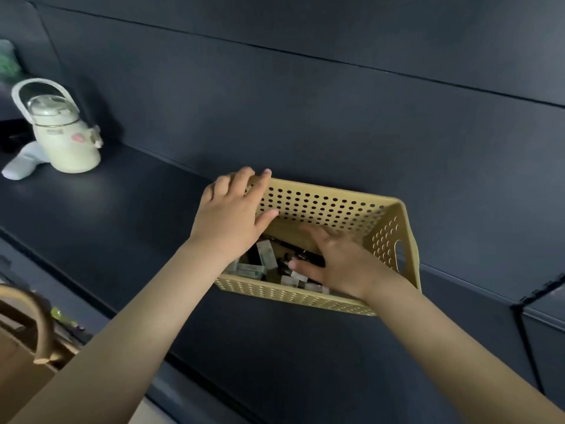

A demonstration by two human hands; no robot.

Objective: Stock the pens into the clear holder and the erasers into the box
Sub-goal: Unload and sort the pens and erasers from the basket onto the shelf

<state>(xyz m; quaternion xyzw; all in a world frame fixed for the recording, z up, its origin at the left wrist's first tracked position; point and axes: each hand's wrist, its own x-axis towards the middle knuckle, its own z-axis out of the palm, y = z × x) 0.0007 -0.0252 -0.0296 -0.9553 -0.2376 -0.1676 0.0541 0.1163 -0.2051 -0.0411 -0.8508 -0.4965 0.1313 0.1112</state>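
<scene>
Yellow basket (394, 240) set on the dark tabletop (122, 215), centre frame.
The left hand (232, 215) is laid open over its upper-left corner; the right hand (339, 261) is spread flat inside, fingertips blurred. Erasers (266, 254) and dark pens (301, 255) are partly hidden beneath both hands.

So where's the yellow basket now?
Head view, centre: the basket sits on the dark shelf against the wall, left hand at its left end, right hand inside.
</scene>
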